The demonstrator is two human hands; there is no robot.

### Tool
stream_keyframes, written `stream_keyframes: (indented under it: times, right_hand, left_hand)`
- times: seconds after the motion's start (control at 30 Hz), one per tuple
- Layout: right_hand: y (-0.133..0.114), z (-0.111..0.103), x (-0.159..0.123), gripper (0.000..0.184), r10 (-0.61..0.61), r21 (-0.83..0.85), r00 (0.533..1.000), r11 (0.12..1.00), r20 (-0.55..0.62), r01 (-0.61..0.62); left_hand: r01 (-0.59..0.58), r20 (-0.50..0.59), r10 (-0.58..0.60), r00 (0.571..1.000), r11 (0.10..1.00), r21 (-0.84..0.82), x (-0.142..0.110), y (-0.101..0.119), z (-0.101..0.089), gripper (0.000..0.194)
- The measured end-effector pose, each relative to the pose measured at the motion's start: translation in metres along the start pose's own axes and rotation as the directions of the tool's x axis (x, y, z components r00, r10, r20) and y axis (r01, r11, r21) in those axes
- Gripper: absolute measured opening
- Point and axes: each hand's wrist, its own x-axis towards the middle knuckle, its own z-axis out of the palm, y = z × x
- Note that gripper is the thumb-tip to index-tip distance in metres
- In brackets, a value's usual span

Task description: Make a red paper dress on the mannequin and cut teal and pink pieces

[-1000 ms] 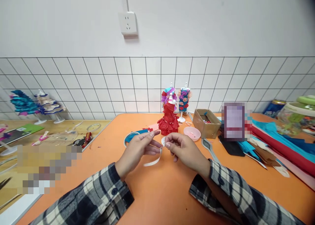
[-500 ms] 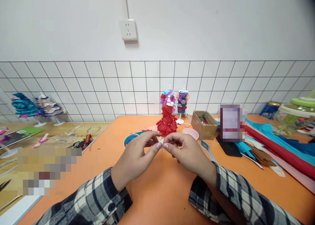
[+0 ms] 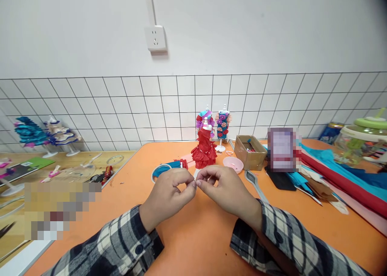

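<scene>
White strip (image 3: 196,173): nearer side of the red dress (image 3: 204,151), the visible bit pointing away towards it; fingers hide the rest of its length
Left hand (image 3: 169,195): thumb and forefinger pinched on the strip
Right hand (image 3: 226,189): pinching it too, tips meeting the left's
Orange table (image 3: 193,243): under the dress, tiled wall (image 3: 169,102) behind
Pink bowl (image 3: 232,164): right of the dress, cardboard box (image 3: 250,155) further right
Round ring (image 3: 161,172): left of the dress, partly behind the left hand

Wall socket (image 3: 156,38) — blue can (image 3: 330,133), seemingly
</scene>
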Motion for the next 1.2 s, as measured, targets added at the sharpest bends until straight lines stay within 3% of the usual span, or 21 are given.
stream_keyframes:
  times: [0.07, 0.13, 0.2, 0.27, 0.4, 0.57, 0.73, 0.83, 0.97, 1.07, 1.13, 1.2]
  right_hand:
    - [0.004, 0.006, -0.004, 0.009, -0.136, -0.119, 0.988, 0.985, -0.072, 0.127]
    - [0.009, 0.013, -0.008, 0.01, -0.314, -0.269, 0.942, 0.923, -0.117, 0.274]
    - [0.013, 0.016, -0.011, 0.014, -0.455, -0.373, 0.884, 0.843, -0.108, 0.388]
    - [0.015, 0.016, -0.011, 0.016, -0.521, -0.389, 0.845, 0.807, -0.118, 0.444]
    - [0.015, 0.009, -0.007, 0.011, -0.463, -0.339, 0.853, 0.864, -0.242, 0.373]
    - [0.011, 0.001, -0.003, 0.052, -0.21, -0.14, 0.935, 0.974, -0.284, 0.176]
    - [0.006, -0.005, 0.004, 0.016, 0.025, 0.064, 0.99, 0.998, -0.141, -0.016]
    - [0.007, -0.005, 0.007, 0.009, 0.087, 0.123, 0.993, 0.99, -0.083, -0.076]
    - [0.011, 0.001, 0.005, 0.005, 0.021, 0.065, 0.991, 0.998, -0.135, -0.013]
    - [0.015, 0.008, -0.001, 0.007, -0.118, -0.035, 0.978, 0.993, -0.169, 0.114]
    - [0.017, 0.013, -0.005, 0.009, -0.289, -0.138, 0.937, 0.954, -0.198, 0.266]
    - [0.019, 0.016, -0.008, 0.014, -0.439, -0.224, 0.873, 0.892, -0.213, 0.394]
  left_hand:
    - [0.127, -0.01, -0.13, 0.991, 0.98, -0.153, -0.001, -0.002, 0.005, 0.023]
    - [0.241, 0.011, -0.249, 0.968, 0.924, -0.298, -0.002, -0.004, 0.011, 0.023]
    - [0.302, 0.041, -0.313, 0.949, 0.864, -0.403, -0.004, -0.007, 0.015, 0.023]
    - [0.326, 0.078, -0.336, 0.939, 0.791, -0.517, -0.004, -0.009, 0.018, 0.024]
    - [0.328, 0.126, -0.342, 0.931, 0.633, -0.702, -0.004, -0.008, 0.014, 0.028]
    - [0.325, 0.147, -0.326, 0.934, 0.602, -0.729, -0.003, -0.009, 0.009, 0.027]
    - [0.337, 0.145, -0.326, 0.934, 0.673, -0.659, -0.002, -0.008, 0.01, 0.02]
    - [0.345, 0.119, -0.35, 0.929, 0.708, -0.616, -0.001, -0.005, 0.011, 0.018]
    - [0.356, 0.082, -0.382, 0.921, 0.735, -0.576, -0.001, -0.005, 0.013, 0.016]
    - [0.349, 0.081, -0.382, 0.921, 0.712, -0.609, -0.003, -0.009, 0.015, 0.017]
    - [0.349, 0.116, -0.375, 0.92, 0.645, -0.68, -0.005, -0.011, 0.016, 0.02]
    - [0.377, 0.184, -0.385, 0.904, 0.52, -0.767, -0.007, -0.012, 0.017, 0.023]
